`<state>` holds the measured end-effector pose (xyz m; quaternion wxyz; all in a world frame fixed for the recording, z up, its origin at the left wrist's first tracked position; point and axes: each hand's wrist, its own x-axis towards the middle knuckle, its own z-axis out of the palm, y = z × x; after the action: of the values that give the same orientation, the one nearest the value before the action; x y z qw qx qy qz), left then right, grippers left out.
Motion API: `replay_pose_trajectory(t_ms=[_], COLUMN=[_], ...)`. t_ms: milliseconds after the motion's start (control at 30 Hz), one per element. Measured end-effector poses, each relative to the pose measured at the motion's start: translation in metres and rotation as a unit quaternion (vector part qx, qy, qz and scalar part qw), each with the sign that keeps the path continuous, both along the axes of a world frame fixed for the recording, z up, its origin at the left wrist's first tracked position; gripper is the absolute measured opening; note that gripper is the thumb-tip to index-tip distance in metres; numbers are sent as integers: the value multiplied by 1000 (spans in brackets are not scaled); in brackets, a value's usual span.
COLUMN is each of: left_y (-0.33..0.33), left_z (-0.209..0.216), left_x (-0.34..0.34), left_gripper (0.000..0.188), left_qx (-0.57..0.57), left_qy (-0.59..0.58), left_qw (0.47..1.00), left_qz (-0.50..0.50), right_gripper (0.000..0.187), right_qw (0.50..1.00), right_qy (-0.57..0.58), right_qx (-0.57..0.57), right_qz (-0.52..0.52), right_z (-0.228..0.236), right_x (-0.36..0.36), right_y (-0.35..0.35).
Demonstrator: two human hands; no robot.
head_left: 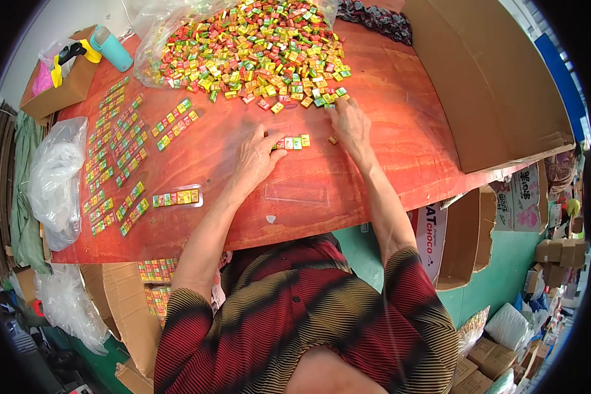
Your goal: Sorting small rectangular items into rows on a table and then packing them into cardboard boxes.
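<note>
A short row of small colourful boxes [297, 142] lies on the red table in front of me. My left hand [256, 157] closes thumb and forefinger around its left end. My right hand [352, 126] reaches to the near edge of a big heap of the same boxes [262, 49], its bent fingers touching boxes there; what they pinch is hidden. A single yellowish box [333, 140] lies between my hands. Closer to me is a flat clear plastic tray [299, 192], hard to see against the wood. Left of my left forearm, another clear tray [197, 195] holds a row of boxes.
Several box rows [131, 148] cover the table's left side. A clear bag [148, 62] surrounds the heap's left edge; another plastic bag [59, 177] hangs at the left edge. A turquoise bottle [111, 49] stands beside an open carton [62, 95]. A large cardboard carton [492, 79] stands at right.
</note>
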<state>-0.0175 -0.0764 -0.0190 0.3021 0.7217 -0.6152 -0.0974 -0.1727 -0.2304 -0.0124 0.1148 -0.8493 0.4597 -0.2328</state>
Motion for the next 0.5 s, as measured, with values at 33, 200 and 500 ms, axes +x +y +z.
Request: replay_pose_trajectory(t_ms=[33,200,500], left_y=[0,-1,4], left_z=[0,0,1], left_x=[-1,-1,2], left_gripper=[35,34,36], left_qx=[2,-13,8], left_qy=[1,0,9], left_qw=[1000,1000,1000], left_qz=[-2,-3,1], right_gripper=[23,17,35], right_qw=[999,995,976], right_qy=[15,57,-3], right_qx=[-34,-69,-75], right_qz=[-6,-42,203], right_z=[-1,-10,3], right_x=[6,20,-21], right_y=[-1,-5,48])
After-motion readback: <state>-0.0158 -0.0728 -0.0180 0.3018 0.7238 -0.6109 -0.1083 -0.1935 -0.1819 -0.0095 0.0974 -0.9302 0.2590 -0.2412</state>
